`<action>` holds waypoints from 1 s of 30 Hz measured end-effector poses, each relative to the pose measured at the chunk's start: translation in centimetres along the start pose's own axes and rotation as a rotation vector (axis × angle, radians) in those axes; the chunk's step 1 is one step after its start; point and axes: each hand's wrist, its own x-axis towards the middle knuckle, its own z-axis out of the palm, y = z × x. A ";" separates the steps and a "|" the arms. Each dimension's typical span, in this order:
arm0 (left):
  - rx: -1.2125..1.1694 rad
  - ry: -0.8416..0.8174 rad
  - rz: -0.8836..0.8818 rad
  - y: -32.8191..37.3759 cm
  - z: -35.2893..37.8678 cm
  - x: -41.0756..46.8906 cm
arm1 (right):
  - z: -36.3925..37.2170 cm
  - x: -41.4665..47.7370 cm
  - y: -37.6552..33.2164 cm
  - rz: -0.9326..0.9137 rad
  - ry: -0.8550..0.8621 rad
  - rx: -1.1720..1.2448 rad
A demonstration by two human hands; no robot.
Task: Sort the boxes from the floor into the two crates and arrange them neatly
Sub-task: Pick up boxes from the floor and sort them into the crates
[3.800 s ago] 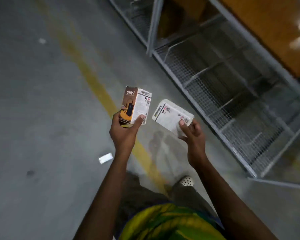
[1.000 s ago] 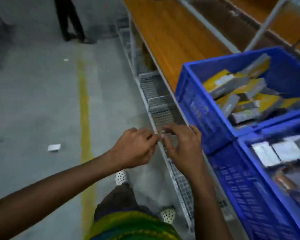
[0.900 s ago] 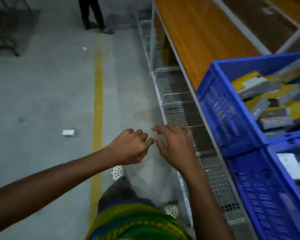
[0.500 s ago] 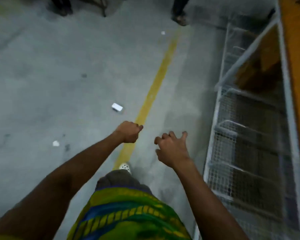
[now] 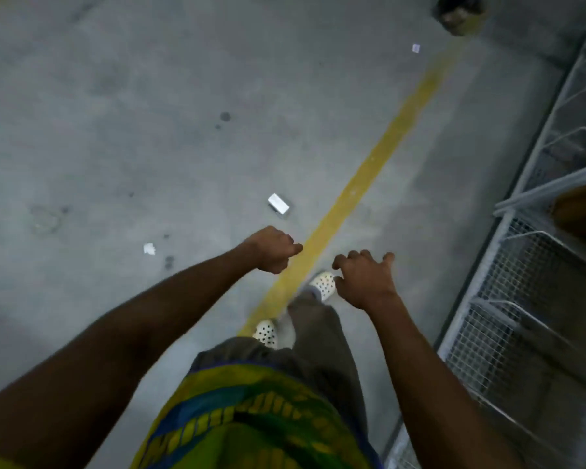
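A small white box (image 5: 278, 203) lies on the grey concrete floor, just left of the yellow line (image 5: 369, 170). My left hand (image 5: 273, 250) hovers a short way below the box with its fingers curled into a fist, holding nothing. To its right, over my foot, my right hand (image 5: 364, 277) is held out with loosely spread fingers and is empty too. Neither hand touches the box. The two blue crates are out of view.
A white scrap (image 5: 149, 248) lies on the floor to the left, and another small white piece (image 5: 416, 48) lies far up by the line. A wire-mesh shelf rack (image 5: 508, 333) runs along the right edge. Someone's foot (image 5: 457, 15) stands at the top right.
The view has swung left, away from the crates and shelf, down to the floor. Both hands, which held boxes earlier, are empty and have drawn apart; the white box now lies closer ahead.
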 end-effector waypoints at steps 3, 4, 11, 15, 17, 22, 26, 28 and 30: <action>-0.161 0.089 -0.097 -2.8 -0.3 1.0 | -0.5 6.5 0.5 -0.004 0.015 0.223; -0.204 0.115 -0.125 -3.5 0.3 1.3 | -0.5 8.5 0.7 -0.014 0.030 0.363; -0.880 0.137 -0.574 -11.1 -2.3 6.4 | -3.6 23.5 1.3 -0.008 0.012 1.004; -1.084 0.220 -0.688 -15.6 -5.1 11.5 | -6.1 30.3 -0.1 0.320 -0.076 1.676; -1.180 0.235 -0.744 -17.5 -5.8 14.0 | -6.9 33.5 -0.6 0.560 -0.237 2.007; -1.326 0.250 -0.843 -22.9 -2.2 21.3 | -3.3 45.0 -1.1 0.753 -0.333 2.111; -1.379 0.133 -0.934 -27.3 6.9 28.7 | 5.4 56.0 -1.4 0.703 -0.256 1.766; -1.325 0.042 -0.936 -29.6 14.0 33.3 | 12.2 62.0 -1.6 0.674 -0.223 1.657; -1.255 -0.024 -0.925 -31.6 20.7 37.6 | 18.7 67.1 -2.1 0.639 -0.212 1.487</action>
